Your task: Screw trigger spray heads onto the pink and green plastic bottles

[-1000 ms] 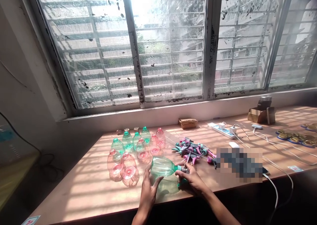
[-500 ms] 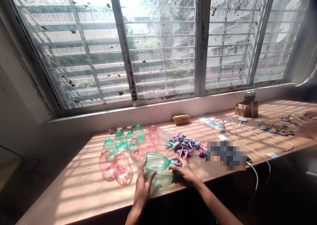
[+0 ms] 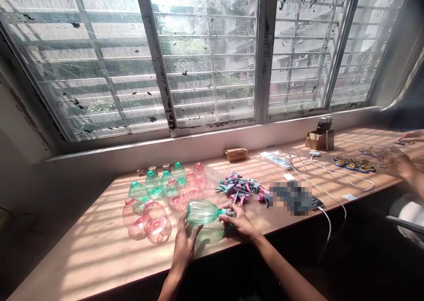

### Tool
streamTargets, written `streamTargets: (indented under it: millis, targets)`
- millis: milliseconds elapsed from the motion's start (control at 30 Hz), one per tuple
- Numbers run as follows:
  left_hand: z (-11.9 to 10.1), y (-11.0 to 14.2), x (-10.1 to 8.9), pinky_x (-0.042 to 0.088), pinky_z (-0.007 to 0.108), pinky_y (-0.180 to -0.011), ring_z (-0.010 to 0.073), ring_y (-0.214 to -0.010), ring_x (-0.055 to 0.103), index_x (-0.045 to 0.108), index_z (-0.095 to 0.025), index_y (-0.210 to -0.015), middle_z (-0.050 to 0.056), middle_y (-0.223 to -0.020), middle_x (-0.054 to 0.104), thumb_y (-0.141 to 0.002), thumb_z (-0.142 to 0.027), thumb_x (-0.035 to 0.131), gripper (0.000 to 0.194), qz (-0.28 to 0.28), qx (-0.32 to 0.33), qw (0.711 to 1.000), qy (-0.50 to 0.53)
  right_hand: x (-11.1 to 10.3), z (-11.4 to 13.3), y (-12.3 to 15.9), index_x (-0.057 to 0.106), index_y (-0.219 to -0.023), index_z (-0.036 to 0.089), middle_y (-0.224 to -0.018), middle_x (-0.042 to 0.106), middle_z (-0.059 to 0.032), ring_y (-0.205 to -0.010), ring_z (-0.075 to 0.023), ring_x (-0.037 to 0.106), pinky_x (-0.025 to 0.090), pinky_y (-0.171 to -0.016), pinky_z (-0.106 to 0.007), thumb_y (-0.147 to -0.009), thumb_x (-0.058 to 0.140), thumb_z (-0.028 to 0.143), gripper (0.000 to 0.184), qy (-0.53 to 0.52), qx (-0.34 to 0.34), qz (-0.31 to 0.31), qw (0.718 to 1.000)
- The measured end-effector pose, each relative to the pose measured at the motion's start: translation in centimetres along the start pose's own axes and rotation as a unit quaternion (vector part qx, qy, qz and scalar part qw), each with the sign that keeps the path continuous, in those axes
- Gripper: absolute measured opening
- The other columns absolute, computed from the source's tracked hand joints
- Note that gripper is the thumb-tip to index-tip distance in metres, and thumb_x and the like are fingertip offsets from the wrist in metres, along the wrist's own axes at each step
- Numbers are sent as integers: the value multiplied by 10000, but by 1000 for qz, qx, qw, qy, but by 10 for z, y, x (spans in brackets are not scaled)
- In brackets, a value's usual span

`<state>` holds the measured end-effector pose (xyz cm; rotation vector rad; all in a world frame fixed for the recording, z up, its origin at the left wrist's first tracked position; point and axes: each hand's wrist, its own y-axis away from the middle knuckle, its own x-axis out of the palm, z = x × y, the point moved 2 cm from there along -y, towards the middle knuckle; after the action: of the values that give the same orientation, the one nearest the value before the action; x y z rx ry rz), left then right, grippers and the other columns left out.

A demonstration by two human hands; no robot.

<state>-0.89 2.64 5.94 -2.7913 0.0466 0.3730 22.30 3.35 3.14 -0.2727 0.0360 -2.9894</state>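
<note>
Green, see-through plastic makes up the bottle (image 3: 202, 211) I hold on its side, nearer the table's front edge than the heap of spray heads (image 3: 238, 188). It lies between my two hands: the left hand (image 3: 186, 237), half open with thumb apart from fingers, cups its base end; the right hand (image 3: 236, 221) is nearly closed, pinching the grey-and-teal fitting (image 3: 227, 212) at its neck. Left of the heap I see upright green and pink bottles (image 3: 157, 219); behind it, a cardboard box (image 3: 236, 154).
</note>
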Motion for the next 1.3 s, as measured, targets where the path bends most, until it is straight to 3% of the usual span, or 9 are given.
streamTargets:
  millis: [200,400,600,667,767,867,1000,1167,1300]
  targets:
    - [-4,0,1,431,611,-1141,326,-1309,606,609,-202,-1364,105,-1399,647,-955,-352,738,454,4,7,1000,-10,1,0,0,657,-1277,184,-1226,723,-80,-962,-237,742,645,-817,-430,-1010,699,338,311,5,3,7,1000]
    - [-1,0,0,458,599,-1122,318,-1276,641,586,-187,-1367,108,-1332,682,-984,-425,689,463,-9,-18,1000,21,2,1,0,667,-1250,179,-1183,733,-69,-918,-221,744,648,-784,-406,-1007,706,319,284,8,-3,18,1000]
    - [7,1,0,473,531,-1142,336,-1307,644,508,-262,-1437,111,-1334,699,-906,-507,723,623,-2,-8,1000,28,4,-2,-1,673,-1181,168,-982,732,-18,-686,-144,699,611,-596,-288,-1025,679,340,233,-28,-5,-6,1000]
    - [11,2,0,485,522,-1137,345,-1322,635,473,-289,-1472,113,-1385,670,-884,-530,728,685,-3,-4,999,31,4,0,-1,664,-1143,170,-867,719,13,-606,-131,674,576,-526,-259,-985,732,361,257,-45,-11,-12,999]
    - [17,3,-2,476,546,-1146,365,-1334,626,444,-273,-1475,131,-1400,662,-850,-550,768,756,0,-12,999,39,4,2,1,646,-1075,186,-719,718,41,-557,-150,670,549,-511,-271,-796,899,454,462,-61,-27,-14,998]
    - [22,4,-5,442,544,-1177,355,-1365,602,458,-245,-1446,142,-1392,670,-921,-564,694,658,0,-20,999,48,3,3,3,668,-1008,183,-676,736,30,-577,-148,667,527,-560,-271,-663,975,482,550,-64,-39,-15,997]
    - [28,4,-6,514,486,-1111,343,-1304,657,496,-250,-1434,140,-1392,678,-914,-593,680,649,0,-11,998,59,4,1,3,653,-1008,197,-670,725,35,-549,-158,656,537,-552,-304,-658,960,517,565,-71,-36,-24,997]
    - [27,4,-7,393,480,-1220,337,-1383,587,583,-250,-1358,128,-1455,647,-845,-571,761,630,-24,14,999,46,6,2,7,619,-1022,219,-717,727,30,-546,-166,658,542,-526,-311,-689,934,527,553,-82,-29,-30,996]
    - [25,9,-5,501,459,-1126,333,-1310,651,533,-258,-1374,126,-1414,676,-832,-567,785,672,-19,8,998,59,4,3,8,653,-1022,203,-672,710,33,-564,-160,647,535,-558,-299,-679,951,506,547,-76,-32,-25,996]
